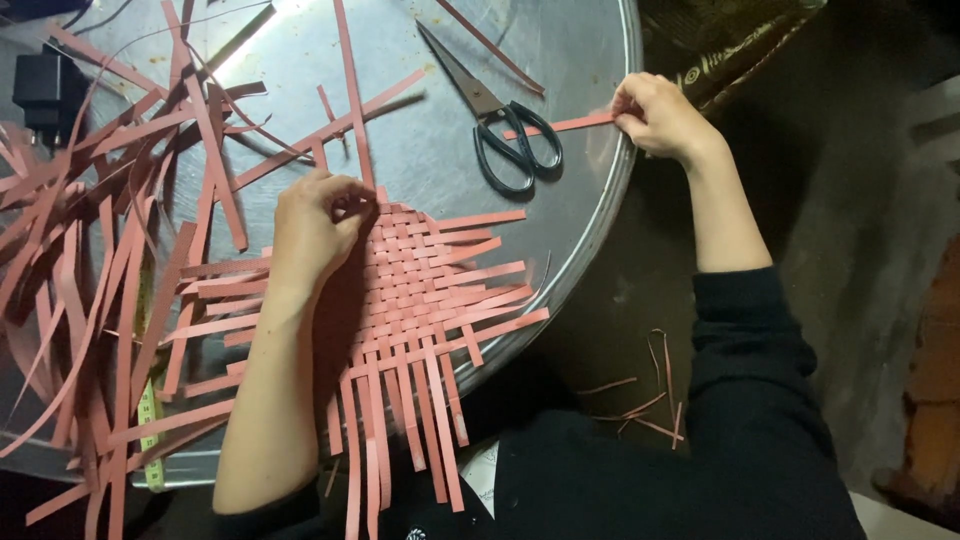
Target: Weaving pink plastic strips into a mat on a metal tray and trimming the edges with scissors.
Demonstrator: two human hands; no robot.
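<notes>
A half-woven mat of pink paper strips (pixel 420 290) lies on a round metal tray (pixel 590 210), its loose ends fanning out toward me and to the right. My left hand (pixel 315 225) presses on the mat's top left corner, fingers curled over the weave. My right hand (pixel 660 115) is at the tray's right rim and pinches the end of a single pink strip (pixel 565 124) that lies across the handles of black scissors (pixel 505 125).
A heap of loose pink strips (pixel 110 230) covers the tray's left side, with a yellow-green measuring tape (pixel 150 420) under it. A black block (pixel 45 85) sits at the far left. A few strip scraps (pixel 650 400) lie on my dark lap.
</notes>
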